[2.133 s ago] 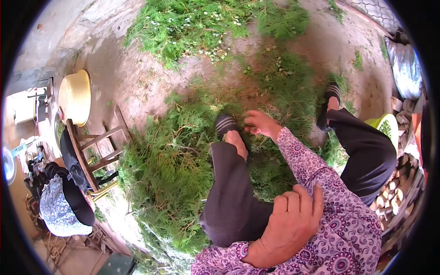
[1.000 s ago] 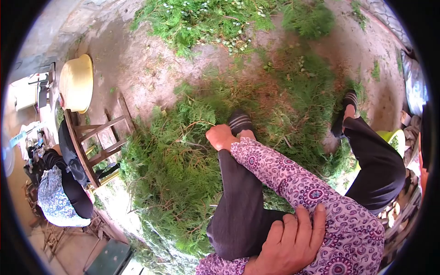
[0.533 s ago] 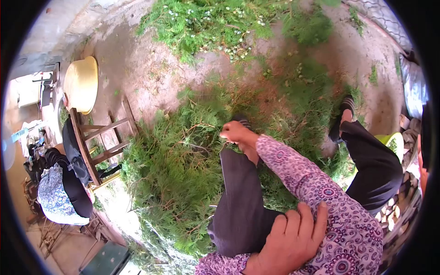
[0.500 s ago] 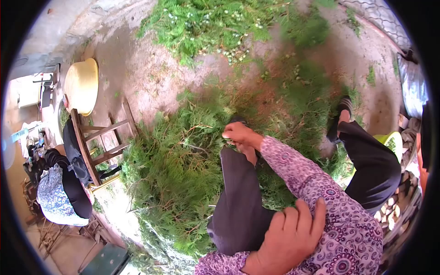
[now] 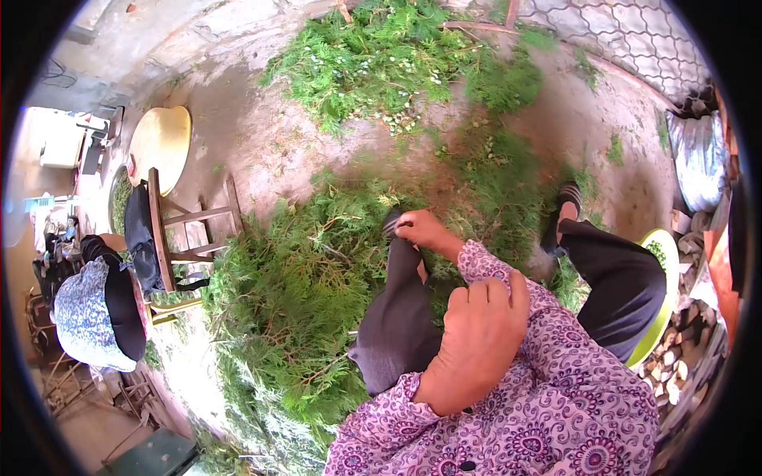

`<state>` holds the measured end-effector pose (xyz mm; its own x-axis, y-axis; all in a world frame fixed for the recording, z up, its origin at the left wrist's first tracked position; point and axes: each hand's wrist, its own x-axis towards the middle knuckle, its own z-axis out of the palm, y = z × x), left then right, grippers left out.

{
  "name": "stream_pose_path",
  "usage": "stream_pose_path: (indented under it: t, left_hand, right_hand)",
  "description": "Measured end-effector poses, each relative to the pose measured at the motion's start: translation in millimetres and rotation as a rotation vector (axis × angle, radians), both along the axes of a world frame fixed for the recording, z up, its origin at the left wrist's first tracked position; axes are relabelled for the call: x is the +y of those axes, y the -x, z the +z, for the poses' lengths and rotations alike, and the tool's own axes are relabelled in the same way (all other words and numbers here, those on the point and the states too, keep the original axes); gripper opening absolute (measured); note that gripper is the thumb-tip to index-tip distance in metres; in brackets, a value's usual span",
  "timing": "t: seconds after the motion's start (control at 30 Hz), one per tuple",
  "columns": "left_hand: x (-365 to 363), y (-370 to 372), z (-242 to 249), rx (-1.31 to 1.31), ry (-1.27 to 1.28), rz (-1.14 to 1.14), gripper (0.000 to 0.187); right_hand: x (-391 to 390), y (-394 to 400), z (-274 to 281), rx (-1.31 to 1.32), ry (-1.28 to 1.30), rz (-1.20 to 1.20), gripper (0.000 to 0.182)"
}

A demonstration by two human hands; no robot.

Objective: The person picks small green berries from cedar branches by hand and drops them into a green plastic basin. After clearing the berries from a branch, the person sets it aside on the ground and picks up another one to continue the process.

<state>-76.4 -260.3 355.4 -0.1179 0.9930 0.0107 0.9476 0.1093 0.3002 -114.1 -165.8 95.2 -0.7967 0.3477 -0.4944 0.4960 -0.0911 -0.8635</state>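
Note:
My right hand (image 5: 425, 230) reaches down to my left ankle. Its fingers pinch the hem of my dark trouser leg (image 5: 401, 317), just beside the striped shoe (image 5: 392, 223). My left hand (image 5: 476, 341) is raised in front of my patterned shirt (image 5: 548, 397), near my right sleeve. Its back faces me and its fingers are curled, so whatever they may hold is hidden. Around my left leg lies a heap of green conifer branches (image 5: 286, 278).
Another pile of conifer branches with pale cones (image 5: 381, 63) lies ahead. At left are a yellow basin (image 5: 163, 147), a wooden stool frame (image 5: 163, 238) and a person in patterned clothing (image 5: 91, 317). A yellow-green basin (image 5: 665, 254) stands beside my right leg, near cut wood (image 5: 671, 369).
My right hand has drawn the trouser leg down over the ankle. My left hand has lifted off the right sleeve, its fingers now more curled. The view has shifted slightly.

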Motion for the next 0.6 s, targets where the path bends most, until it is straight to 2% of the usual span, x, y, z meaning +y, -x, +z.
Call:
stream_pose_path:
  t: [0.07, 0.2, 0.27, 0.37, 0.47, 0.6]
  left_hand:
    - [-2, 6, -2, -0.004, -0.010, 0.027, 0.035]
    - [-3, 20, -2, -0.009, 0.002, 0.047, 0.033]
    - [-3, 27, -3, -0.024, 0.008, 0.045, 0.033]
    - [-4, 35, -1, -0.043, 0.058, 0.077, 0.034]
    - [-6, 42, 0, -0.107, 0.046, 0.103, 0.038]
    - [-8, 42, -2, -0.103, 0.055, 0.079, 0.038]
  right_hand:
    - [-12, 22, -28, 0.150, -0.271, 0.088, 0.023]
    - [-34, 60, -60, 0.111, -0.379, 0.241, 0.025]
    - [-46, 75, -77, 0.034, -0.391, 0.330, 0.024]
    - [-53, 86, -64, -0.192, -0.445, 0.456, 0.022]
    - [-58, 92, -67, -0.273, -0.445, 0.565, 0.021]
    - [-59, 91, -72, -0.304, -0.431, 0.557, 0.020]
